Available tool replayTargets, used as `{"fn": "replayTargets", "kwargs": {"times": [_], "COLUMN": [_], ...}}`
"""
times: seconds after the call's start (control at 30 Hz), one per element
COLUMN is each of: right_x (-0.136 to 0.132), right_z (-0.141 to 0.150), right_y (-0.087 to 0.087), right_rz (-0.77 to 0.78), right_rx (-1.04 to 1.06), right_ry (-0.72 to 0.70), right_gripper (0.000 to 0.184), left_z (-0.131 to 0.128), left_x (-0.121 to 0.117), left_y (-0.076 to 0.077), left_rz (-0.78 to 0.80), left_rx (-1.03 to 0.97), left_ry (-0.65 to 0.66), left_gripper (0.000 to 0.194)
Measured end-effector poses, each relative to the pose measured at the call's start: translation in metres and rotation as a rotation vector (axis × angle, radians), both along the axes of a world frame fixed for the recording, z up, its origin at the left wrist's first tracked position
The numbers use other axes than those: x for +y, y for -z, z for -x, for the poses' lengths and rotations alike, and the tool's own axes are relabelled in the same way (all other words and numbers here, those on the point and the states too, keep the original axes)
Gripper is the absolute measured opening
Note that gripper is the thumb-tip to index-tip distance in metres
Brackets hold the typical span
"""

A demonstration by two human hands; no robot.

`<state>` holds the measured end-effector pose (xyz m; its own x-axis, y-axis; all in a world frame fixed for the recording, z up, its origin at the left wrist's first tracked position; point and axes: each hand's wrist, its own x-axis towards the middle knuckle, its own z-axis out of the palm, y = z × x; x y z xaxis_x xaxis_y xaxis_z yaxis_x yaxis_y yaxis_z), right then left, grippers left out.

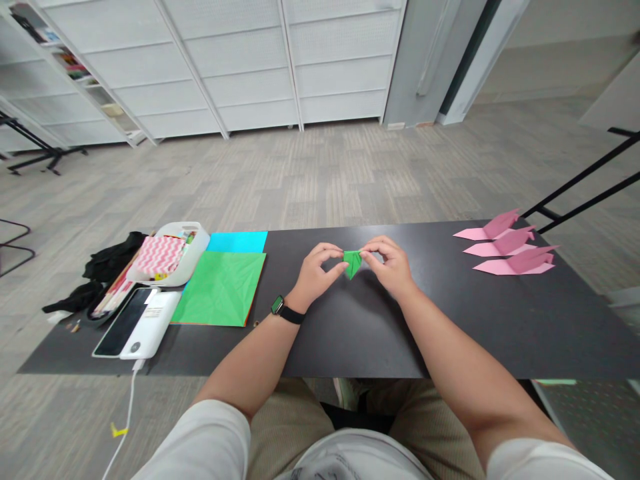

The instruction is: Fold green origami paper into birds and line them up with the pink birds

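Observation:
Between my two hands is a small folded piece of green paper point(353, 264), its point turned down toward me. My left hand point(319, 273), with a dark watch point(286, 309) on the wrist, pinches its left upper corner between thumb and fingers. On the other side my right hand point(391, 265) pinches the right upper corner. Both hands are above the dark table point(360, 340). A stack of green paper sheets point(220, 290) lies left of my left hand, over a blue sheet point(240, 241).
Three pink folded paper figures point(515, 262) sit in a row at the table's right end. On the left are a white basket point(199, 259) with a pink zigzag packet point(159, 256), a phone point(121, 325), a white power bank point(150, 327) with a cable, and black cloth point(111, 257).

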<state>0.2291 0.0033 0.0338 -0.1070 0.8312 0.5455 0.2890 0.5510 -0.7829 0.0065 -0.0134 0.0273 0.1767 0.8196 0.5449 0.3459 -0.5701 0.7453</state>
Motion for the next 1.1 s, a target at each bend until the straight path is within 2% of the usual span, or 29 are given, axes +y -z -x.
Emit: {"fn": "replayTargets", "kwargs": {"times": [0.13, 0.23, 0.3, 0.43, 0.83, 1.0, 1.1], "right_x": [0.003, 0.007, 0.009, 0.01, 0.007, 0.007, 0.007], "right_z": [0.001, 0.003, 0.004, 0.004, 0.006, 0.007, 0.008], "right_y": [0.007, 0.015, 0.019, 0.02, 0.014, 0.021, 0.026], "right_rz": [0.089, 0.172, 0.185, 0.157, 0.129, 0.227, 0.305], "right_rx": [0.052, 0.071, 0.055, 0.014, 0.033, 0.067, 0.117], "right_ry": [-0.079, -0.16, -0.18, -0.159, -0.096, -0.042, -0.082], "right_gripper": [0.02, 0.03, 0.029, 0.02, 0.022, 0.026, 0.032], "left_z": [0.001, 0.003, 0.003, 0.003, 0.003, 0.003, 0.001], "left_x": [0.003, 0.005, 0.007, 0.007, 0.006, 0.006, 0.005], "left_y": [0.003, 0.007, 0.009, 0.011, 0.007, 0.01, 0.013], "left_rz": [0.03, 0.048, 0.058, 0.081, 0.108, 0.151, 0.22], "left_rx": [-0.009, -0.063, -0.108, -0.128, -0.027, -0.05, -0.09], "left_ry": [-0.037, -0.045, -0.04, -0.033, -0.043, -0.094, -0.105], "left_gripper": [0.011, 0.012, 0.014, 0.015, 0.016, 0.02, 0.02]}}
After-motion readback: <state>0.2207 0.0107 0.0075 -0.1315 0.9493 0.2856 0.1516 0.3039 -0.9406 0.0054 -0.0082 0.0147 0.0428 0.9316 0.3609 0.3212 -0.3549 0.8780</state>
